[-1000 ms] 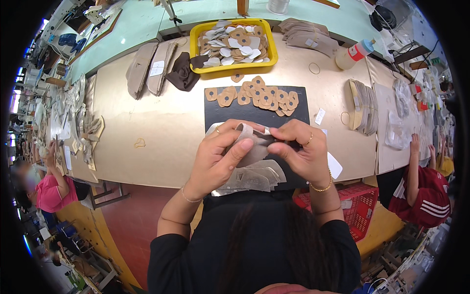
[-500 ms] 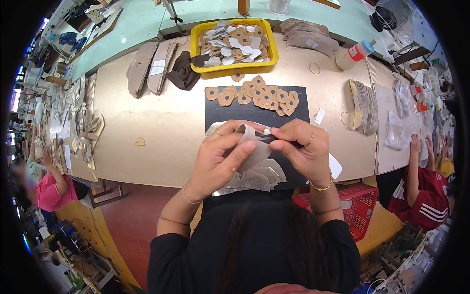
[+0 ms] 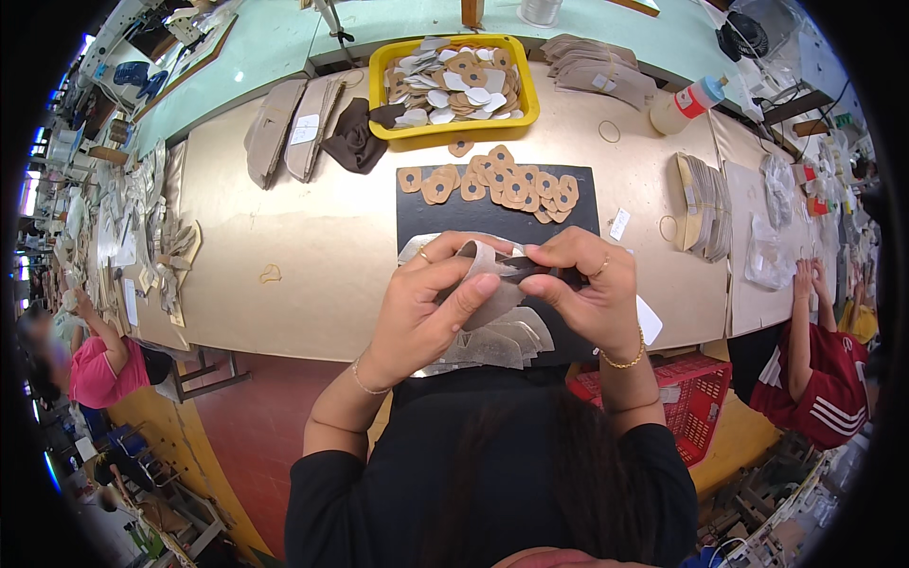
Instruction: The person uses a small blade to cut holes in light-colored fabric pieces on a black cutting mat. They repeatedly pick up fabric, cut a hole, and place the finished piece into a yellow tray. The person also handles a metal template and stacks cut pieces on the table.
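Observation:
My left hand (image 3: 428,298) pinches a greyish-beige fabric piece (image 3: 488,301), bent up into a curl between thumb and fingers. Against the edge of that piece, my right hand (image 3: 589,273) grips a small dark tool (image 3: 519,269). Its tip meets the fabric; fingers hide most of its shape, so I cannot tell its exact kind. Below both hands, several flat greyish fabric pieces (image 3: 507,343) lie fanned on a black board (image 3: 436,220). Brown rounded patches (image 3: 511,185) with dark centres are heaped at the board's far end.
A yellow tray (image 3: 454,129) of brown and white patches stands beyond the board. Left of it lie a dark cloth (image 3: 356,138) and stacked pieces (image 3: 275,133). At right are a glue-like bottle (image 3: 684,104) and another bundle (image 3: 703,208). A red crate (image 3: 686,417) sits below the table edge.
My right fingers and the dark tool have shifted slightly against the fabric's edge. My left hand keeps its hold nearly unmoved.

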Tool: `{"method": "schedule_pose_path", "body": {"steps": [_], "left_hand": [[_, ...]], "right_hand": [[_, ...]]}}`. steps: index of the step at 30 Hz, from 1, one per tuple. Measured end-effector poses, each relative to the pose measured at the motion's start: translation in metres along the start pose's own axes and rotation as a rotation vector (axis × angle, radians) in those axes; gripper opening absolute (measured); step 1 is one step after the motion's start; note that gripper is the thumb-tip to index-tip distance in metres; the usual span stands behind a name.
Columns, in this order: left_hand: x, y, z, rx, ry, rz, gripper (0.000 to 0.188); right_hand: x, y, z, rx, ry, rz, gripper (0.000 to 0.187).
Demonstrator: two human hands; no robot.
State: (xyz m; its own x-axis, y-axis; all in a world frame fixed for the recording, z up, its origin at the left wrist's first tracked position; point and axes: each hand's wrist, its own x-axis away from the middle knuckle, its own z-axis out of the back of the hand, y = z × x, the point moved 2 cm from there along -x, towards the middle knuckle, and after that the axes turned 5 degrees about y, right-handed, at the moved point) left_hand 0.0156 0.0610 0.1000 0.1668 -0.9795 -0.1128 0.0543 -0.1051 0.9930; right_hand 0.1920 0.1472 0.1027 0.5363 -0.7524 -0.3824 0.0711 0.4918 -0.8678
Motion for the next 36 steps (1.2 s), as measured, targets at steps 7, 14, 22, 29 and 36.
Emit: {"method": "schedule_pose_path", "body": {"steps": [7, 14, 22, 29, 36], "left_hand": [[0.003, 0.003, 0.001, -0.001, -0.009, 0.06, 0.026], [0.003, 0.003, 0.002, 0.006, -0.019, 0.063, 0.027], [0.003, 0.004, 0.002, -0.047, -0.029, 0.046, 0.026], [0.005, 0.005, 0.002, -0.402, 0.077, -0.265, 0.017], [0.005, -0.002, -0.008, -0.585, 0.239, -0.634, 0.025]], "right_hand": [[-0.001, 0.003, -0.001, 0.018, -0.006, 0.051, 0.021], [-0.001, 0.0, 0.0, 0.025, -0.01, 0.066, 0.022], [-0.001, 0.002, -0.001, 0.011, -0.004, 0.067, 0.021], [0.007, 0.005, 0.002, -0.067, 0.161, -0.113, 0.021], [0.015, 0.004, -0.014, -0.071, 0.168, -0.103, 0.026]]}}
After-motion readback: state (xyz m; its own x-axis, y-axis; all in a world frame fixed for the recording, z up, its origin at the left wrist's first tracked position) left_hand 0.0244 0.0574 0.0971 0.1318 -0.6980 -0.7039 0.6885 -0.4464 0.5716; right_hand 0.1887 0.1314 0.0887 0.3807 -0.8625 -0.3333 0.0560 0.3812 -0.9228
